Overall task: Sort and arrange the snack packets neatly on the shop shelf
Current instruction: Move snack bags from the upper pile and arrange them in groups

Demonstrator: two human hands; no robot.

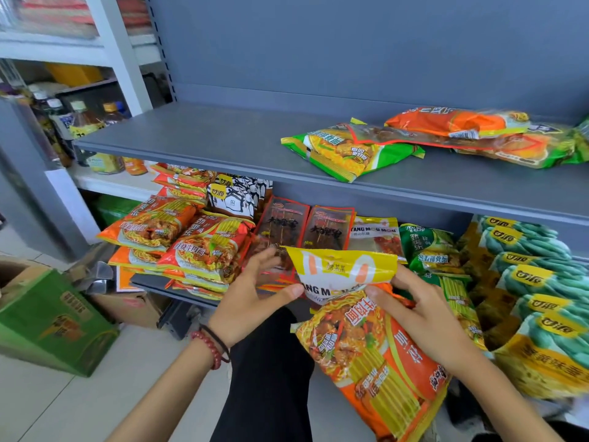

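Observation:
My left hand (pixel 251 298) pinches the lower left edge of a yellow-and-white snack packet (pixel 341 269) held in front of the lower shelf. My right hand (pixel 417 311) grips that packet's right side together with an orange noodle packet (pixel 376 355) that hangs below it. On the grey upper shelf (pixel 197 138) lie a green noodle packet (pixel 344 151) and an orange packet (pixel 452 122) on top of other packets. The lower shelf holds stacked orange noodle packets (pixel 191 240), dark skewer packets (pixel 306 228), a green packet (pixel 430 247) and teal-and-yellow bags (pixel 535 282).
A green cardboard box (pixel 54 320) and a brown carton (pixel 134 307) stand on the tiled floor at the left. Bottles (pixel 86 122) fill a white rack at the far left. The left half of the upper shelf is bare. My dark trouser leg (pixel 271 371) is below my hands.

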